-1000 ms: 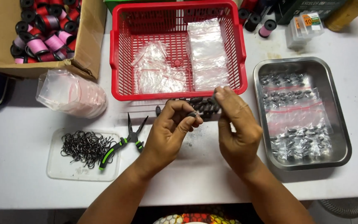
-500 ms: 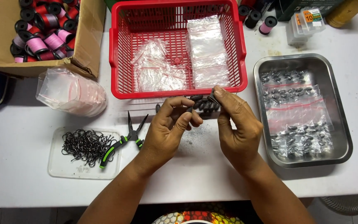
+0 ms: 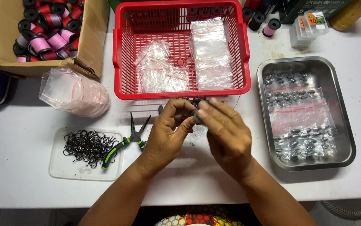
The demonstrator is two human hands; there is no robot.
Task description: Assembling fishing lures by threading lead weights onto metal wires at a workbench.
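A moment ago my two hands were apart with the row of dark pieces showing between them; now my right hand (image 3: pixel 226 134) has closed in over my left hand (image 3: pixel 170 129), both pinching one small grey weight (image 3: pixel 196 117) just in front of the red basket (image 3: pixel 180 93). The pliers (image 3: pixel 126 142) lie untouched on the bench (image 3: pixel 30 184), so I'm working by fingers alone.

two hands meet over the table: left hand (image 3: pixel 168 129), right hand (image 3: pixel 224 129). one red basket (image 3: pixel 119 62) just beyond them, one steel tray (image 3: pixel 347 142) off the right hand, one pair of pliers (image 3: pixel 126 140) and one lid of hooks (image 3: pixel 63 169) beside the left, one cardboard box (image 3: pixel 90 42) further out
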